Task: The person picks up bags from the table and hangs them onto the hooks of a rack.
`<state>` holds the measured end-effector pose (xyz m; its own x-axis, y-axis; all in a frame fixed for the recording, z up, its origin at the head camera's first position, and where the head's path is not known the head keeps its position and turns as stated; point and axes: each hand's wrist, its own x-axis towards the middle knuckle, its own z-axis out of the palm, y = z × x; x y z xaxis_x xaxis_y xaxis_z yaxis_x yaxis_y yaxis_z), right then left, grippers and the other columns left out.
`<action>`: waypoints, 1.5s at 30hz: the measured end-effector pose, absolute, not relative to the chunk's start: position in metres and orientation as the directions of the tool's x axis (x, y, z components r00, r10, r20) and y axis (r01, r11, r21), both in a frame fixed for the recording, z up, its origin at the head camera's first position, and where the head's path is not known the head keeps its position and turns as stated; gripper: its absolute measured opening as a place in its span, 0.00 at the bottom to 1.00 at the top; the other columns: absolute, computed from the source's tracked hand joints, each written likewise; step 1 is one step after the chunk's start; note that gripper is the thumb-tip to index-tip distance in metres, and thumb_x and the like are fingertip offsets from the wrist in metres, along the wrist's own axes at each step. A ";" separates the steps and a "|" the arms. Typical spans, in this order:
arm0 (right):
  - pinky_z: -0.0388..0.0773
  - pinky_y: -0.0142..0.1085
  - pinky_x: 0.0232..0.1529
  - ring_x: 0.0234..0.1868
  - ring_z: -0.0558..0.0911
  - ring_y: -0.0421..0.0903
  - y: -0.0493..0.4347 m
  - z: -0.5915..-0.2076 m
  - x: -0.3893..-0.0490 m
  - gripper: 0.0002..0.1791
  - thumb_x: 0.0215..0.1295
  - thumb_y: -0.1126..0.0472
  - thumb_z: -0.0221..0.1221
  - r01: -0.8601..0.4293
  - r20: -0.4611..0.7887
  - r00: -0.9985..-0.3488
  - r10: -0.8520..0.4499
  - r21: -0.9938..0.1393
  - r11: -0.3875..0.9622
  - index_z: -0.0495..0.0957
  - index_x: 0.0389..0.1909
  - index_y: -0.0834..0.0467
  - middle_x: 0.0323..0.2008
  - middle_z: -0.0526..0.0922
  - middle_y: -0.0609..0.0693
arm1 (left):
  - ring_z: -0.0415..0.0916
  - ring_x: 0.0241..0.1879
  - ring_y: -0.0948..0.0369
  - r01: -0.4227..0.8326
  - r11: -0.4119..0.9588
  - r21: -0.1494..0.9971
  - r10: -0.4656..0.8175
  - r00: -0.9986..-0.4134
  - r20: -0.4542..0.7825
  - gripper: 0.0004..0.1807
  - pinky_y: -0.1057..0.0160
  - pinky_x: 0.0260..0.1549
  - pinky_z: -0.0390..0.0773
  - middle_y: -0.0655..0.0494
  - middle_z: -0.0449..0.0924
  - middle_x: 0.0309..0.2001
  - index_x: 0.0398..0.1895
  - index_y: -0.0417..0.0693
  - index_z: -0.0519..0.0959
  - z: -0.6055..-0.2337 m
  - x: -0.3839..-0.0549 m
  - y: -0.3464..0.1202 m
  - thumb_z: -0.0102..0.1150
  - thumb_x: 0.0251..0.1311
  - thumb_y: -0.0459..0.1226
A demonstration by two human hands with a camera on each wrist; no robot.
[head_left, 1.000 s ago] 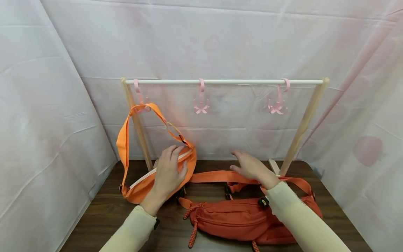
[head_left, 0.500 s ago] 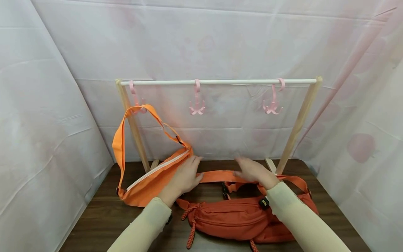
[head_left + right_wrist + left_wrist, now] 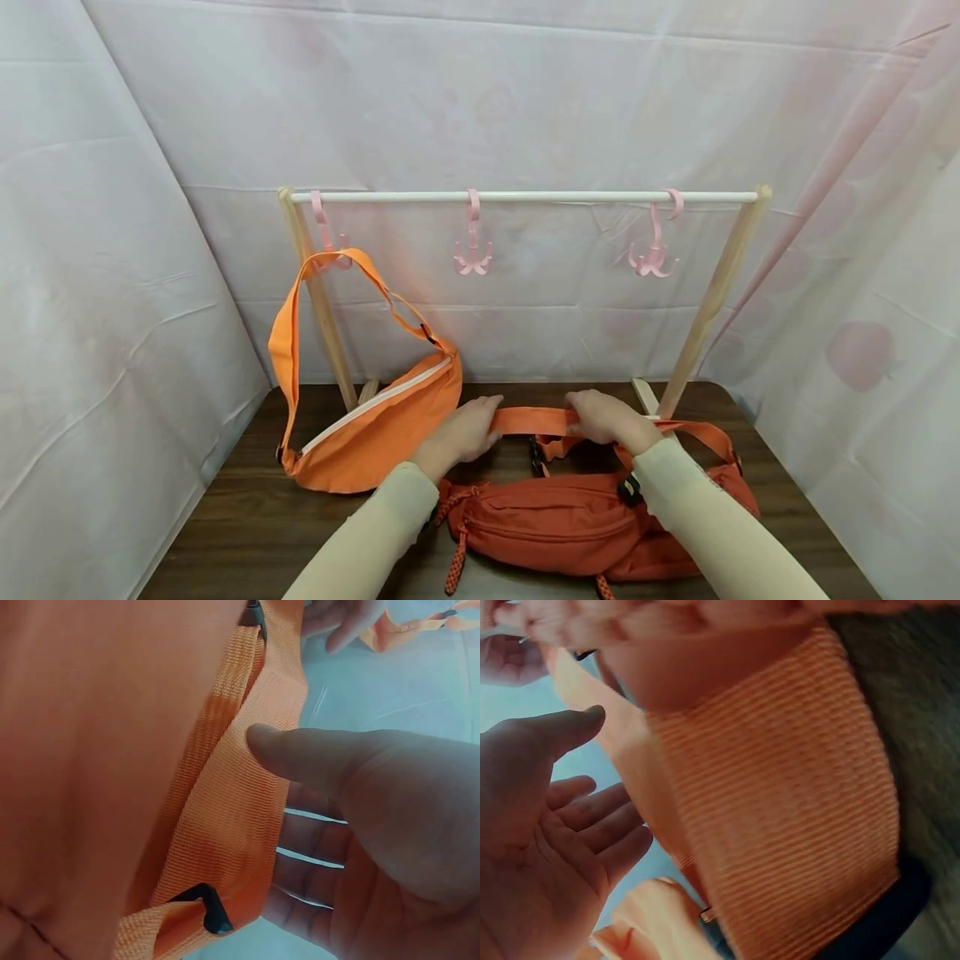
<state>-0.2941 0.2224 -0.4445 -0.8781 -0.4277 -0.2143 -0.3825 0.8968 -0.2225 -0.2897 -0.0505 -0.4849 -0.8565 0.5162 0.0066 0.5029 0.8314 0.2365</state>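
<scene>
Orange webbing is the working material: the strap (image 3: 534, 419) of the red-orange waist bag (image 3: 592, 521) runs flat across the dark wood table (image 3: 247, 517), behind the bag body, which lies at the front between our sleeves.

Hand state, head view: left hand (image 3: 462, 432) lies on the strap's left end, right hand (image 3: 609, 417) on it further right, near the rack's right foot. Fingers of both look bent over the webbing.

Wrist views qualify this. Left wrist: palm open, fingers (image 3: 604, 829) relaxed, strap (image 3: 780, 817) just beside them, not clamped. Right wrist: thumb (image 3: 300, 754) pressed on the webbing's face (image 3: 240, 825), fingers spread underneath — a loose pinch, not a fist.

Judgement on technique: we should close both hands fully before lifting, keep the webbing flat and untwisted between them, and mind the black buckle (image 3: 210, 909) so it does not snag.

Only the head view shows the surroundings: wooden rack (image 3: 525, 197), free pink hooks at middle (image 3: 472, 254) and right (image 3: 654, 254), and the lighter orange bag (image 3: 375, 425) hanging from the left hook (image 3: 327, 242). Only the wrist views show how the grip actually lies and the webbing's weave.
</scene>
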 end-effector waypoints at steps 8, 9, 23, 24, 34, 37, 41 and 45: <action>0.79 0.47 0.41 0.35 0.79 0.45 0.222 -0.449 -0.292 0.14 0.69 0.60 0.72 -0.391 -0.219 -0.870 -0.441 -0.236 0.889 0.81 0.50 0.58 0.37 0.82 0.48 | 0.74 0.66 0.50 0.518 0.846 0.127 0.520 -0.854 0.016 0.34 0.52 0.65 0.75 0.48 0.76 0.67 0.76 0.45 0.71 -0.498 -0.292 -0.048 0.70 0.71 0.44; 0.78 0.46 0.40 0.34 0.78 0.45 0.223 -0.449 -0.292 0.14 0.68 0.60 0.73 -0.396 -0.217 -0.869 -0.444 -0.234 0.888 0.81 0.49 0.58 0.36 0.81 0.47 | 0.75 0.65 0.50 0.523 0.844 0.115 0.524 -0.851 0.027 0.33 0.52 0.64 0.75 0.49 0.77 0.65 0.74 0.45 0.73 -0.499 -0.292 -0.048 0.72 0.69 0.43; 0.78 0.44 0.37 0.31 0.77 0.43 0.236 -0.436 -0.284 0.06 0.69 0.64 0.70 -0.437 -0.231 -0.843 -0.486 -0.233 0.869 0.82 0.40 0.56 0.34 0.82 0.47 | 0.78 0.51 0.55 0.560 0.825 0.071 0.550 -0.826 0.124 0.16 0.55 0.50 0.80 0.57 0.80 0.49 0.57 0.52 0.80 -0.501 -0.285 -0.045 0.71 0.70 0.43; 0.78 0.44 0.37 0.31 0.77 0.43 0.237 -0.433 -0.283 0.05 0.69 0.64 0.70 -0.434 -0.236 -0.842 -0.486 -0.239 0.868 0.82 0.40 0.56 0.34 0.81 0.47 | 0.78 0.50 0.55 0.561 0.823 0.086 0.550 -0.826 0.122 0.15 0.55 0.50 0.80 0.57 0.81 0.49 0.56 0.52 0.80 -0.502 -0.284 -0.044 0.70 0.71 0.43; 0.75 0.39 0.29 0.22 0.78 0.44 0.251 -0.402 -0.262 0.09 0.70 0.68 0.67 -0.352 -0.268 -0.861 -0.433 -0.302 0.886 0.77 0.34 0.56 0.25 0.78 0.48 | 0.78 0.33 0.67 0.590 0.763 0.266 0.596 -0.800 0.065 0.07 0.62 0.35 0.79 0.64 0.81 0.36 0.50 0.54 0.82 -0.504 -0.276 -0.034 0.66 0.75 0.41; 0.76 0.40 0.29 0.23 0.80 0.46 0.255 -0.395 -0.257 0.11 0.70 0.67 0.68 -0.322 -0.274 -0.871 -0.409 -0.310 0.894 0.76 0.32 0.55 0.25 0.80 0.50 | 0.75 0.28 0.68 0.589 0.742 0.321 0.610 -0.791 0.042 0.02 0.63 0.32 0.77 0.66 0.78 0.32 0.46 0.55 0.81 -0.500 -0.270 -0.030 0.63 0.76 0.41; 0.75 0.40 0.29 0.24 0.79 0.48 0.261 -0.388 -0.252 0.13 0.70 0.66 0.68 -0.316 -0.253 -0.881 -0.401 -0.318 0.894 0.74 0.30 0.54 0.23 0.80 0.50 | 0.71 0.23 0.67 0.581 0.715 0.388 0.623 -0.782 0.024 0.04 0.64 0.27 0.73 0.65 0.74 0.27 0.42 0.55 0.79 -0.500 -0.264 -0.026 0.60 0.79 0.40; 0.70 0.39 0.28 0.23 0.73 0.45 0.268 -0.383 -0.252 0.14 0.70 0.67 0.64 -0.336 -0.198 -0.888 -0.416 -0.338 0.879 0.70 0.28 0.55 0.22 0.74 0.48 | 0.67 0.17 0.66 0.582 0.681 0.446 0.641 -0.767 0.021 0.07 0.67 0.22 0.69 0.63 0.71 0.22 0.42 0.51 0.80 -0.500 -0.260 -0.024 0.54 0.82 0.39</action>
<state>-0.2518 0.2675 -0.3825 -0.8877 -0.4156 -0.1982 -0.3363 0.8792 -0.3377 -0.2598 -0.0242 -0.5002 -0.7669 0.6415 0.0213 0.5817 0.6805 0.4456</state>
